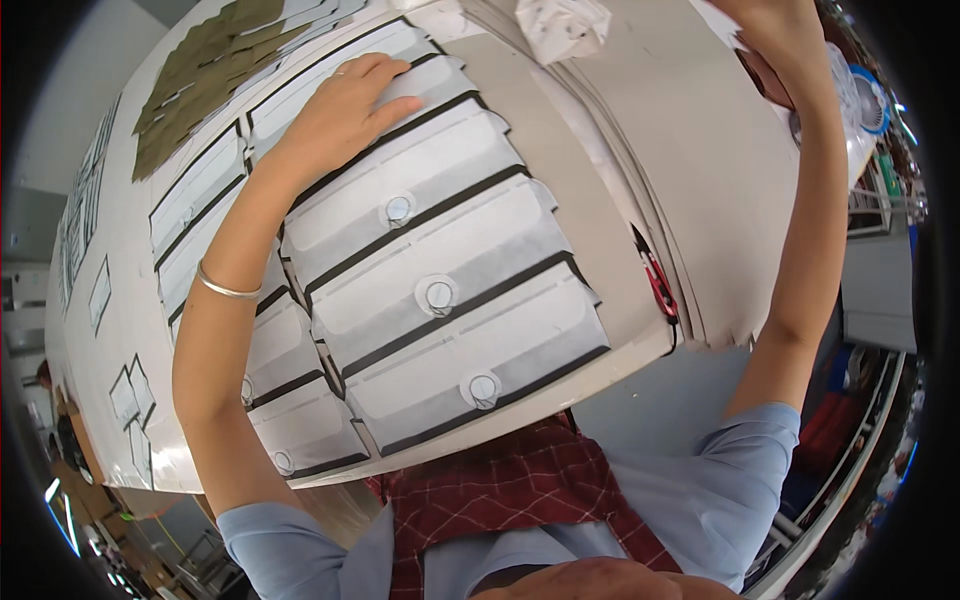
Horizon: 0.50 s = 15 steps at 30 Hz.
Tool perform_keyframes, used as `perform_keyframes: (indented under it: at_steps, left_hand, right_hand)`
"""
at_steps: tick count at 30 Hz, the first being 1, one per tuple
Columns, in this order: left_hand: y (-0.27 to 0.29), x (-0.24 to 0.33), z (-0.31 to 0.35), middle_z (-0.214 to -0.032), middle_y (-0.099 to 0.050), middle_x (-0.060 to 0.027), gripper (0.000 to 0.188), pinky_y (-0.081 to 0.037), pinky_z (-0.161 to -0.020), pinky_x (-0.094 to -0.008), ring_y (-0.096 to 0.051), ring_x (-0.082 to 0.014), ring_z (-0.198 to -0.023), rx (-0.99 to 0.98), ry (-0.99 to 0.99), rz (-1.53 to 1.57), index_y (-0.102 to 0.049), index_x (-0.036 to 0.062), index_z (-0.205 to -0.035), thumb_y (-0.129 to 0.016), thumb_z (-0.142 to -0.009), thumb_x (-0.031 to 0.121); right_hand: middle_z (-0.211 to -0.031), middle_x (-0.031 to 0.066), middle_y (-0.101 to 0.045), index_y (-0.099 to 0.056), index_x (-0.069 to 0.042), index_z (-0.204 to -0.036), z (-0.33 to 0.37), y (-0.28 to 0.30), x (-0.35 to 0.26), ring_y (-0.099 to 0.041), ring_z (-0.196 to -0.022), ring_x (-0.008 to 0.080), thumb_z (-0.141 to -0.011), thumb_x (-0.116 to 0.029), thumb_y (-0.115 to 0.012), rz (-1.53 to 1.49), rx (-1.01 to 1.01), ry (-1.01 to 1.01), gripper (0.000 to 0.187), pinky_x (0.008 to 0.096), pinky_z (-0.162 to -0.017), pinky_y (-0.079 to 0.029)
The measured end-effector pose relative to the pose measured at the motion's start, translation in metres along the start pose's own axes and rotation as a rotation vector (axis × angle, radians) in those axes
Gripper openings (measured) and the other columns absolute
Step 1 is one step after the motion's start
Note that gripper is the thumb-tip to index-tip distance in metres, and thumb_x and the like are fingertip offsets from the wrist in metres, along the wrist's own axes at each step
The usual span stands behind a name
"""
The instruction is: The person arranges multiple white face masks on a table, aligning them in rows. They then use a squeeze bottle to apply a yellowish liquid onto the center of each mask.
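My left hand (348, 112) lies palm down, fingers spread, on the far end of a row of white-and-grey flat pieces (440, 180) with black edges. These pieces overlap like shingles, and several carry a round disc (438, 294) with thin thread on it. At the far right my right hand (785, 35) reaches out to the upper edge of the view, where its fingers are mostly cut off. Beside that wrist is a dark brown item (765, 75), partly hidden. Whether my right hand holds anything does not show.
A red-handled cutter (657, 285) lies by stacked beige sheets (710, 180). Crumpled white material (565, 28) sits at the far edge. Olive-brown pieces (195, 85) overlap at the far left; small black-edged pieces (130, 400) lie nearer. A blue round fan (868, 100) stands beyond the right arm.
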<state>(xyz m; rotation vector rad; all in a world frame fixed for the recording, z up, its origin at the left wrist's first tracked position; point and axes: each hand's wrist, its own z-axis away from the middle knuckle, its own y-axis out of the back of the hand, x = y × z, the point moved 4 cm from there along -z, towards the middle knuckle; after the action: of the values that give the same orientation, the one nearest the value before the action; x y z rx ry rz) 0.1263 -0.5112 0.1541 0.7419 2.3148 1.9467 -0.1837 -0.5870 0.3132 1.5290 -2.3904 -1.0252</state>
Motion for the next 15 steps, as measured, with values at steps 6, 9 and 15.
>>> perform_keyframes:
  at_steps: [6,9,15]
  left_hand:
    - [0.001,0.043,0.011,-0.131,-0.061,-0.0165,0.045,-0.044,-0.106,-0.044,-0.054,-0.0351,-0.125,0.06,-0.079,-0.056,-0.061,-0.0005,-0.128,-0.066,-0.095,0.029]
    - [-0.011,0.088,-0.014,-0.127,-0.063,-0.0161,0.044,-0.044,-0.105,-0.0451,-0.055,-0.0343,-0.125,0.016,-0.285,0.037,-0.061,0.0007,-0.127,-0.071,-0.09,0.023]
    - [-0.002,0.138,0.015,-0.132,-0.061,-0.0156,0.044,-0.038,-0.112,-0.0461,-0.052,-0.0353,-0.13,-0.113,-0.269,0.019,-0.062,0.0053,-0.13,-0.072,-0.091,0.023]
  right_hand:
    - [-0.099,0.0003,-0.062,-0.065,-0.017,-0.098,0.058,-0.026,0.05,-0.058,-0.101,0.0212,-0.085,-0.017,-0.066,0.881,-0.46,0.473,0.013,0.0423,-0.098,-0.044]
    - [-0.095,-0.0029,-0.06,-0.064,-0.02,-0.093,0.113,-0.021,0.082,-0.057,-0.1,0.0186,-0.088,-0.022,-0.06,1.216,-0.625,0.584,0.007,0.0481,-0.107,-0.039]
    - [-0.093,-0.0027,-0.061,-0.067,-0.02,-0.096,0.145,-0.056,0.082,-0.056,-0.111,0.018,-0.085,-0.025,-0.063,1.083,-0.649,0.584,0.013,0.0555,-0.123,-0.024]
